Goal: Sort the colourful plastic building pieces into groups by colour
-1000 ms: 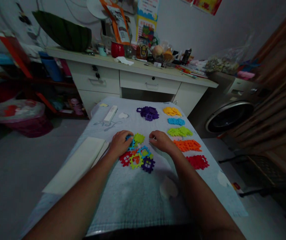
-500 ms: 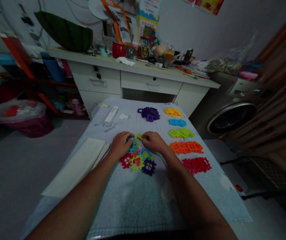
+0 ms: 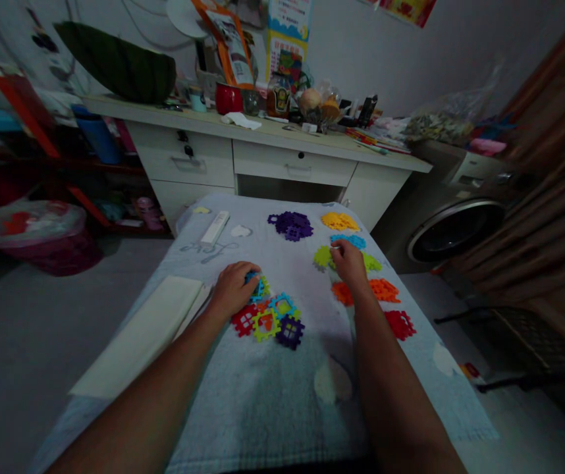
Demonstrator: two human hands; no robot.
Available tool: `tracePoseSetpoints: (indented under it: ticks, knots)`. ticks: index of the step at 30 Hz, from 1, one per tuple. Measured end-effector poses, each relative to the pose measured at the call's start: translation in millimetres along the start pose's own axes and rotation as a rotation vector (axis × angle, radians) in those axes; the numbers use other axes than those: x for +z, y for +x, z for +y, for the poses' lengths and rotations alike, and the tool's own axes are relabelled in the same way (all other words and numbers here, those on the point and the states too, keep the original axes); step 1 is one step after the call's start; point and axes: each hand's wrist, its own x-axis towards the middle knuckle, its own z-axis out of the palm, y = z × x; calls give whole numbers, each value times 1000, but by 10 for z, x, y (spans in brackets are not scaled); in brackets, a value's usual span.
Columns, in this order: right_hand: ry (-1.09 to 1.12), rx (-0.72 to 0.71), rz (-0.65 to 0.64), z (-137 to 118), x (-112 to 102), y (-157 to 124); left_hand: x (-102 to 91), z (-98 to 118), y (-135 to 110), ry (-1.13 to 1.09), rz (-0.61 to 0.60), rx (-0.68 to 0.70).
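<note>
A joined cluster of coloured plastic grid tiles [image 3: 270,319] lies on the towel-covered table [image 3: 263,395]. My left hand [image 3: 233,288] rests curled on a blue tile [image 3: 261,287] at the cluster's upper left. My right hand [image 3: 348,261] reaches to the right, fingers pinched on a lime green tile [image 3: 322,256] at the lime green pile [image 3: 372,263]. Sorted piles sit in a column: yellow [image 3: 340,221], blue [image 3: 355,241], orange [image 3: 380,289], red [image 3: 400,324]. A purple pile [image 3: 291,224] lies further left.
A white remote [image 3: 215,227] and a folded white cloth [image 3: 139,336] lie on the table's left side. Behind stands a cluttered white desk [image 3: 263,155], with a washing machine [image 3: 453,224] to the right and a pink bin [image 3: 35,234] to the left.
My right hand took the lime green tile from beside the cluster and carried it right to the lime green pile. My left hand stayed on the blue tile.
</note>
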Motion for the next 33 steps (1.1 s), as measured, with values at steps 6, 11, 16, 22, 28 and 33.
tracePoseSetpoints:
  ticks: [6,11,16,22,28,33]
  knots:
    - [-143,114,62,188,-76,45,-1,11,-15,0,8,-5]
    - [-215,165,98,251,-41,34,-12,24,-14,-6,5,-1]
    - [-260,190,111,289,-24,17,-21,33,-11,-6,9,4]
    - [-255,176,89,237,-16,26,-6,10,-14,-13,14,-4]
    - [-93,-81,-129,-19,110,-44,-18,11,-8,-5,-7,17]
    - [78,-376,-527,-372,221,-242,-12,0,-9,3,21,38]
